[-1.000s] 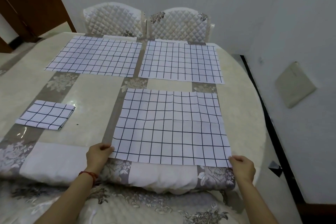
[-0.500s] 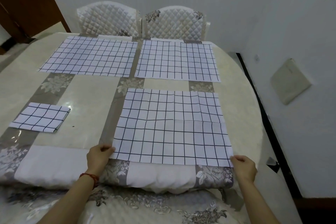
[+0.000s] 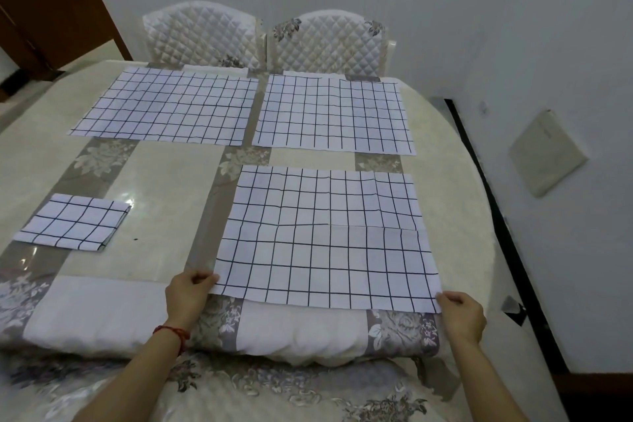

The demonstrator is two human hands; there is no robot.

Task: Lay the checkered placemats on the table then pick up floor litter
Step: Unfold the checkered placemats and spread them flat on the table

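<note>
A white placemat with a dark grid point(image 3: 325, 236) lies flat on the near right part of the table point(image 3: 161, 202). My left hand point(image 3: 188, 295) pinches its near left corner and my right hand point(image 3: 462, 317) pinches its near right corner. Two more spread placemats lie at the far side, one on the left point(image 3: 168, 106) and one on the right point(image 3: 332, 113). A folded checkered placemat point(image 3: 72, 223) rests at the near left. A small dark piece of litter point(image 3: 512, 307) lies on the floor to the right of the table.
Two white quilted chairs point(image 3: 205, 34) point(image 3: 329, 41) stand against the far side of the table. A beige flat pad point(image 3: 544, 154) leans on the right wall. A brown door point(image 3: 41, 0) is at the far left. A quilted chair back point(image 3: 239, 387) sits below my arms.
The view has shifted slightly to the right. My hands keep their hold on the near corners of the placemat, which lies where it was.
</note>
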